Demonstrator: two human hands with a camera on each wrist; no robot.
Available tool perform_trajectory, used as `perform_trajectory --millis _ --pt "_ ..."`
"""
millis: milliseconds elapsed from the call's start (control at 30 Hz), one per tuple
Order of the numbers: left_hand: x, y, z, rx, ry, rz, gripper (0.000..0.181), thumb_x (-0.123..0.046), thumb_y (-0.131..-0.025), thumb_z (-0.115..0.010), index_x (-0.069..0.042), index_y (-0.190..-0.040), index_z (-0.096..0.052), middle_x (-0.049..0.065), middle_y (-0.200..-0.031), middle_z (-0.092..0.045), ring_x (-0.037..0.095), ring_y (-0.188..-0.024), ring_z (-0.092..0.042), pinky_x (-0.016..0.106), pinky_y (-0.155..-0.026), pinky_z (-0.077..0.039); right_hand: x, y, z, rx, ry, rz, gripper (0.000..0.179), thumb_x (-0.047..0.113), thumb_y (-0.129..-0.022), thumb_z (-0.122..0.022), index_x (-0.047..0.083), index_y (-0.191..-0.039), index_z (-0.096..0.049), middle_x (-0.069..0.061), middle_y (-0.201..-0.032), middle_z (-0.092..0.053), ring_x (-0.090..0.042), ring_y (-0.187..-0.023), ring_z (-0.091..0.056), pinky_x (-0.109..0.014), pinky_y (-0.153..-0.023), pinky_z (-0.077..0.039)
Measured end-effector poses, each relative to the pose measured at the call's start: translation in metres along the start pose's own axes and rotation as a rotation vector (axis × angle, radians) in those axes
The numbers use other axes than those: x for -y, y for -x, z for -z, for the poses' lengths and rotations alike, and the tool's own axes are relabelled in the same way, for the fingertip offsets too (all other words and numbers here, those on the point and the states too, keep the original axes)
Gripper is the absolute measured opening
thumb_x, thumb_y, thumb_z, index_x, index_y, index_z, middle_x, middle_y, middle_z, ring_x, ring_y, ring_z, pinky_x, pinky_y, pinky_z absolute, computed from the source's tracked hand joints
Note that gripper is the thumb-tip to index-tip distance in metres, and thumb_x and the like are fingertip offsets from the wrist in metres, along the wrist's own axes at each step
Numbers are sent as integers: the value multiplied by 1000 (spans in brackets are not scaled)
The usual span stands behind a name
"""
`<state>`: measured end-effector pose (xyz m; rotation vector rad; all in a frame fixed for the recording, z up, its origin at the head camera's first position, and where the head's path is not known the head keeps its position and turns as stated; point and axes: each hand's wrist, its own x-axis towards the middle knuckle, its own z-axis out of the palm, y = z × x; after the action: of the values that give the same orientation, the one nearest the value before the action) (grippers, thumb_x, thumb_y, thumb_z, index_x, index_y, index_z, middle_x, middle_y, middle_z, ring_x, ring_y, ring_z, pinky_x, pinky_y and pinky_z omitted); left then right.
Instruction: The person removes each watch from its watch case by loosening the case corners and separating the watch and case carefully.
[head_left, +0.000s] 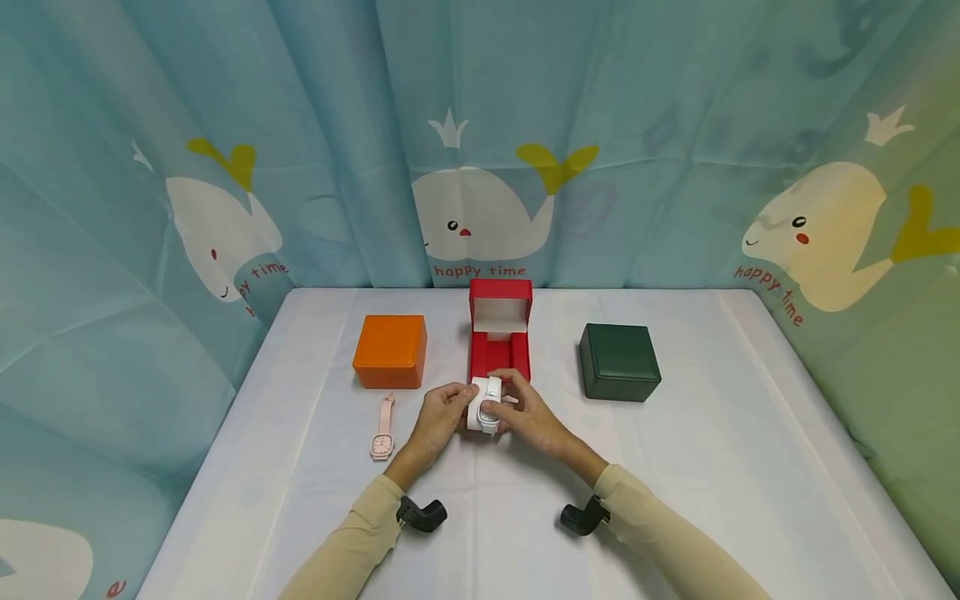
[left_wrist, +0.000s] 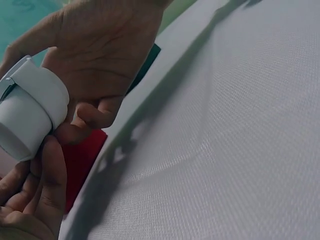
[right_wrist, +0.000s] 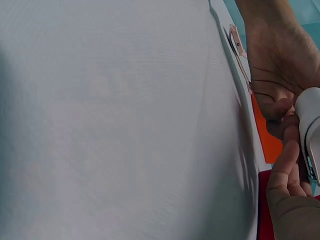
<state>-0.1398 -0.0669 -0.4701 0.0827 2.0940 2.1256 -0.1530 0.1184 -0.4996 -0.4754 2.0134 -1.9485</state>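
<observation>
Just in front of the open red box (head_left: 501, 289), both hands hold a white watch (head_left: 488, 408) that wraps round a white roll-shaped cushion (left_wrist: 15, 142). My left hand (head_left: 438, 421) grips the cushion's left side between thumb and fingers. From the right, my right hand (head_left: 536, 421) holds the watch and cushion, its thumb by the watch face. In the left wrist view the strap circles the cushion, and a metal clasp shows at its side. The undersides of the fingers are partly hidden in the head view. A pink watch (head_left: 383, 429) lies on the table left of my left hand.
A closed orange box (head_left: 390, 350) stands at the left, behind the pink watch. At the right is a closed dark green box (head_left: 619, 361). The red box has its lid raised. A white cloth (head_left: 720, 467) covers the table, with whale-print curtains (head_left: 645, 108) around it.
</observation>
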Motion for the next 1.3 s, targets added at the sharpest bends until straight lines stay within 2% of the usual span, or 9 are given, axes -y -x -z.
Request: perform_trajectory --millis 33,100,267,400,600,767,900,1100,1300 --pt "0 1 0 -1 3 -1 23 -8 -102 -60 14 -99 -66 8 -80 -71 9 -67 -61 22 -60 -51 0 0 0 -2 -3 4 51 11 -99 -65 3 -143 -40 -19 -122 -52 -30 -94 -63 -34 -72 -56" --pt "10 -3 1 -10 2 -9 24 -11 -102 -61 13 -100 -67 8 -81 -71 10 -67 -61 23 -60 -52 -1 0 -1 -6 -4 13 51 10 -99 -65 3 -143 -40 -19 -120 -52 -28 -91 -64 -34 -71 -56" --pt "36 -15 6 24 77 30 32 -20 -104 -59 12 -104 -66 8 -80 -69 13 -64 -63 26 -56 -54 0 0 -3 -19 -36 1 52 12 -99 -65 1 -143 -39 -19 -120 -54 -26 -93 -64 -33 -73 -56" --pt "36 -16 9 51 134 53 36 -23 -104 -56 12 -108 -64 9 -84 -69 15 -65 -65 27 -55 -55 2 0 -5 -37 -45 -21 54 14 -100 -64 2 -146 -39 -18 -119 -55 -26 -98 -62 -31 -75 -56" --pt "34 -15 9 57 182 85 36 -22 -105 -55 13 -110 -64 9 -85 -69 15 -66 -65 28 -55 -56 -3 0 -6 -48 -46 12 54 8 -99 -64 -1 -146 -40 -15 -110 -54 -22 -91 -64 -30 -72 -56" --pt "32 -15 9 42 162 69 34 -21 -104 -57 13 -106 -65 7 -77 -67 14 -58 -62 27 -53 -55 -5 0 -6 -52 -70 55 53 2 -97 -66 -4 -144 -42 -14 -108 -55 -18 -86 -65 -29 -69 -56" --pt "32 -15 8 31 158 72 33 -21 -104 -58 11 -104 -65 7 -75 -67 13 -57 -61 27 -52 -54 -5 1 -7 -56 -80 44 53 2 -96 -66 -3 -144 -42 -15 -110 -55 -19 -85 -65 -30 -68 -57" --pt "37 -15 9 64 146 40 35 -20 -104 -58 14 -111 -63 10 -88 -69 14 -72 -66 28 -60 -56 -2 2 -3 -11 -74 -6 55 8 -99 -65 1 -147 -40 -18 -119 -55 -25 -100 -62 -39 -70 -59" --pt "41 -14 12 64 94 -5 34 -16 -102 -61 15 -115 -65 15 -99 -72 15 -80 -69 29 -69 -58 -6 4 2 40 -99 -38 55 8 -100 -64 3 -148 -38 -21 -126 -60 -23 -102 -63 -33 -72 -58"
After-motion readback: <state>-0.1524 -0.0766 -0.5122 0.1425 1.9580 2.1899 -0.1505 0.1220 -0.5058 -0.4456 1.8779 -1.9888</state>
